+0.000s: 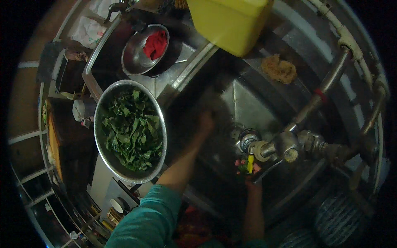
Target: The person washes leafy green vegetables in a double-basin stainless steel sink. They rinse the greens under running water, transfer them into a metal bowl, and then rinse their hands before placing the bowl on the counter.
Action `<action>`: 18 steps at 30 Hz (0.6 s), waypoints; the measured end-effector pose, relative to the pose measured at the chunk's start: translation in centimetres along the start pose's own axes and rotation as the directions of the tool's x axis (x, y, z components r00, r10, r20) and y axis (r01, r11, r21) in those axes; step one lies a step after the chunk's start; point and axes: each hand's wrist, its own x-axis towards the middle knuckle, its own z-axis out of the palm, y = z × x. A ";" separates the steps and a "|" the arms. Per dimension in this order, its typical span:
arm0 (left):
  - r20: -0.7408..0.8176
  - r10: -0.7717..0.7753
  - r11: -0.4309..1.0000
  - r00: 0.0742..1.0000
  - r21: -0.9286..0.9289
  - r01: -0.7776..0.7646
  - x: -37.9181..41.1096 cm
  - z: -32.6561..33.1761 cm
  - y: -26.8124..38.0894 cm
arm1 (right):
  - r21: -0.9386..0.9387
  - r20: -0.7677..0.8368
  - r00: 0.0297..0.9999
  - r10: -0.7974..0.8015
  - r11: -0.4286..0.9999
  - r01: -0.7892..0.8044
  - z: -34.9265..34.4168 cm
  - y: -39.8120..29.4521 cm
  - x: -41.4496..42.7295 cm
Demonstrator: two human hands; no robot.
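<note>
Below me is a dark metal sink [251,105], deep in shadow. My left hand [207,121], blurred by motion, is inside it with nothing plain in its fingers. My right hand [252,180] is lower in the sink, partly behind the tap [265,148]. Just beyond its fingers, small pink and green pieces [241,166] show beside the tap's yellow handle [250,163]. Whether the hand grips them is hidden. A steel bowl [164,133] heaped with wet-looking leafy greens [133,133] stands left of my left forearm.
A smaller metal bowl [131,60] holding a red cloth [155,45] sits at upper left. A yellow plastic container [229,24] overhangs the sink's far side. A brown fibrous scrubber [279,68] lies on the far ledge. Metal pipes [333,73] run along the right.
</note>
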 end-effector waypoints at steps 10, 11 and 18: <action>0.036 -0.088 0.994 0.995 -0.060 0.090 11.2 4.1 -2.8 | -0.038 -0.144 0.989 -0.025 0.999 0.020 4.5 -1.8 -4.1; 0.111 -0.033 0.998 0.993 -0.054 0.040 11.2 4.7 -2.7 | -0.057 -0.154 0.988 0.028 0.998 -0.037 3.7 -1.8 -4.0; 0.344 0.158 0.637 0.926 -0.752 0.171 4.2 2.3 10.8 | -0.478 -0.440 0.834 -0.333 0.873 0.096 -2.3 -3.1 -4.5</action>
